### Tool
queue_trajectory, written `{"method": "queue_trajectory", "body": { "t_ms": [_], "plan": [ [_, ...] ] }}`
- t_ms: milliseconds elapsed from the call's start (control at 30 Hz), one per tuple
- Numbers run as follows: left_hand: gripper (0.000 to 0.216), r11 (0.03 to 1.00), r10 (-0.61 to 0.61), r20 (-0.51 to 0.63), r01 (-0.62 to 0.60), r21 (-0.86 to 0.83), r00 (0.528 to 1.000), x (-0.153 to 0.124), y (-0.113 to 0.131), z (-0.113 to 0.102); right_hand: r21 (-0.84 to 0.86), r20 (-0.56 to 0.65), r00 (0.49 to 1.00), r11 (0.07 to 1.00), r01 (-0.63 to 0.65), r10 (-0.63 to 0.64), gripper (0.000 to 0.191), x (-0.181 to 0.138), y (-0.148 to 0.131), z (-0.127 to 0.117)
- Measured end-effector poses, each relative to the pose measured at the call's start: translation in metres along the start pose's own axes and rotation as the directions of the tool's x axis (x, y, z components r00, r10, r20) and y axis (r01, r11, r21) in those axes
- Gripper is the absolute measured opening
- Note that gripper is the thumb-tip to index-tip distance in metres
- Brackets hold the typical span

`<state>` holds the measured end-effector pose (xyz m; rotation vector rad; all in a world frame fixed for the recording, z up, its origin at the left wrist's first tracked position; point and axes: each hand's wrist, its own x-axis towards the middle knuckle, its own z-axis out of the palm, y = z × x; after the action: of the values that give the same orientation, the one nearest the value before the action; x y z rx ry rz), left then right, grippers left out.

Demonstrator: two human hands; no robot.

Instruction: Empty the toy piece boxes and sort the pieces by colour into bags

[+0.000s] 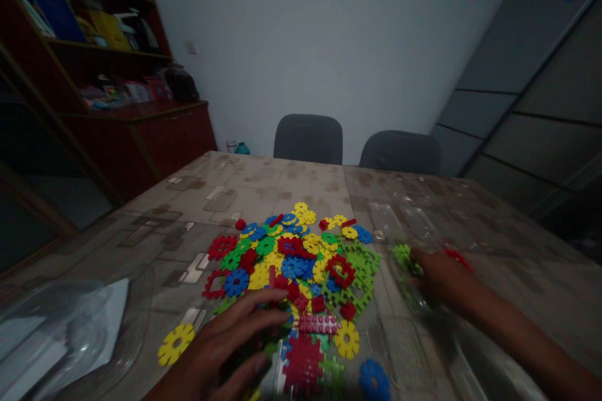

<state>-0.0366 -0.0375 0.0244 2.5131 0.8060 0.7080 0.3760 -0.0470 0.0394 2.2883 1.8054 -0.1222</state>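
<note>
pile of coloured plastic pieces [294, 266]: on table [301, 182]. left hand [230, 338]: at pile's near edge, fingers slightly spread. right hand [437, 270]: right of pile, at bright green piece [401, 253]; whether fingers pinch it, cannot tell.

The one view looks out from the person's head, above the near side of the patterned beige-brown tabletop [291, 180], facing forward and tipped downward. Reading the frame as a clock, the plain pale grey wall [301, 31] fills twelve, farthest off; the dark-red wooden shelf cabinet [164, 138] stands at ten and the grey panelled cabinet [493, 69] between two and three, both leaning outward in this wide span. The heap of multicoloured plastic pieces [294, 266] sits at six, close by. Of the hands, the left hand [235, 335] is nearest, at seven; the right hand [433, 268], at four, is farther.
</note>
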Motion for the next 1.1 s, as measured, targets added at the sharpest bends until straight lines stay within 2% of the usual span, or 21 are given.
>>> {"method": "queue_trajectory", "body": {
  "t_ms": [200, 300, 400, 500, 633, 800, 933, 1000, 1100],
  "plan": [
    [0.04, 0.996, -0.071, 0.036, 0.073, -0.048, 0.997, 0.004, 0.007, -0.006, 0.054, 0.004, 0.998, 0.996, 0.07, -0.07, 0.035, -0.004, 0.011, -0.004],
    [0.038, 0.995, -0.095, 0.01, 0.095, -0.022, 0.995, 0.007, -0.002, -0.011, 0.105, -0.087, 0.993, 0.99, 0.093, -0.084, 0.03, -0.019, 0.01, -0.018],
    [0.04, 0.992, -0.122, -0.057, 0.124, 0.034, 0.991, 0.011, -0.017, -0.015, 0.258, -0.197, 0.97, 0.946, 0.193, -0.144, 0.03, -0.049, -0.008, -0.029],
    [0.04, 0.982, -0.151, -0.1, 0.162, 0.101, 0.983, 0.012, -0.029, -0.016, 0.384, -0.28, 0.927, 0.856, 0.347, -0.25, 0.034, -0.082, -0.044, -0.022],
    [0.042, 0.984, -0.111, 0.014, 0.108, 0.143, 0.994, 0.011, -0.032, -0.012, 0.333, -0.316, 0.84, 0.777, 0.534, -0.442, 0.037, -0.097, -0.101, 0.012],
    [0.045, 0.978, -0.106, 0.143, 0.077, 0.196, 0.984, 0.007, -0.035, -0.018, 0.149, -0.436, 0.774, 0.812, 0.564, -0.458, 0.047, -0.079, -0.144, 0.047],
    [0.064, 0.976, -0.137, 0.27, 0.083, 0.202, 0.953, -0.003, -0.05, -0.034, 0.108, -0.467, 0.77, 0.837, 0.537, -0.434, 0.055, -0.071, -0.154, 0.052],
    [0.072, 0.979, -0.126, 0.314, 0.068, 0.191, 0.941, -0.009, -0.055, -0.043, 0.121, -0.457, 0.788, 0.849, 0.514, -0.412, 0.047, -0.071, -0.155, 0.05],
    [0.07, 0.983, -0.109, 0.347, 0.049, 0.176, 0.931, -0.018, -0.058, -0.05, 0.166, -0.417, 0.829, 0.865, 0.473, -0.373, 0.03, -0.073, -0.15, 0.046]
  ]
}}
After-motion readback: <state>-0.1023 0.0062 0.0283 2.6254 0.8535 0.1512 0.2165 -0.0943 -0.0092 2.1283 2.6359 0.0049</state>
